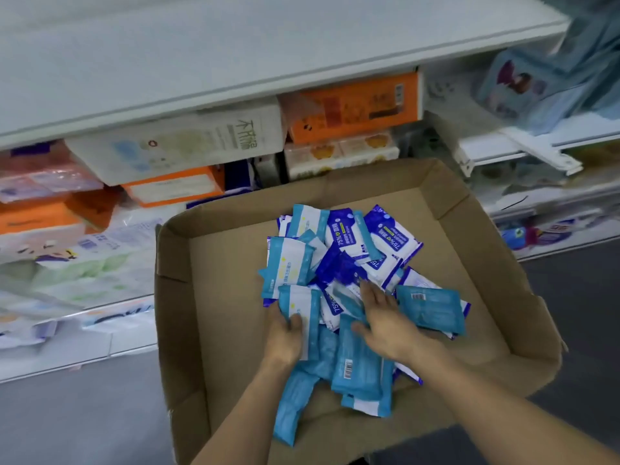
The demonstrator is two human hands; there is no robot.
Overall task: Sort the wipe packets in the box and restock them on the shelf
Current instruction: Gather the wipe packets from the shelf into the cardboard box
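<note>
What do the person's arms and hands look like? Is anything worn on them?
Both forearms are bare as far as the picture shows: no sleeves in view. The left hand and the right hand have no gloves, and no rings, watch or bracelet can be seen on them.

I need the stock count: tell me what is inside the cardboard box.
The cardboard box holds a mixed heap of light blue packets and dark blue packets. Packets lower in the heap are covered by those above and by both hands.
</note>
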